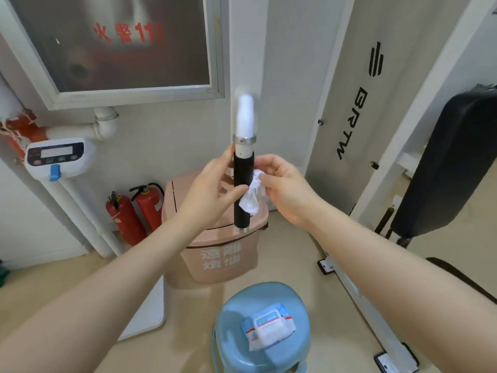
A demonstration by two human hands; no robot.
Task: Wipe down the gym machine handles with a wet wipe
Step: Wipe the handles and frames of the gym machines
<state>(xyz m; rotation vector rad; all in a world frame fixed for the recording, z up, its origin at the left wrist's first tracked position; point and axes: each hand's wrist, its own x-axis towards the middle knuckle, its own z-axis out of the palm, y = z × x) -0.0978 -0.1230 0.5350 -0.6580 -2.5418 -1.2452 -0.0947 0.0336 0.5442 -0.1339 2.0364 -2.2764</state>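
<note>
The rigid black handle (243, 189) is steadied by the left hand (212, 187), fingers curled around it. A soft, limp wet wipe (252, 196), pinched in the right hand (285, 184) fingers, is pressed beside them; a bunched grip is judged best.

A small indoor gym corner: a white machine panel lettered BRTW (349, 122) stood beside a black padded bench (443, 168), with 2 red fire extinguishers (134, 214) against the tiled wall.
</note>
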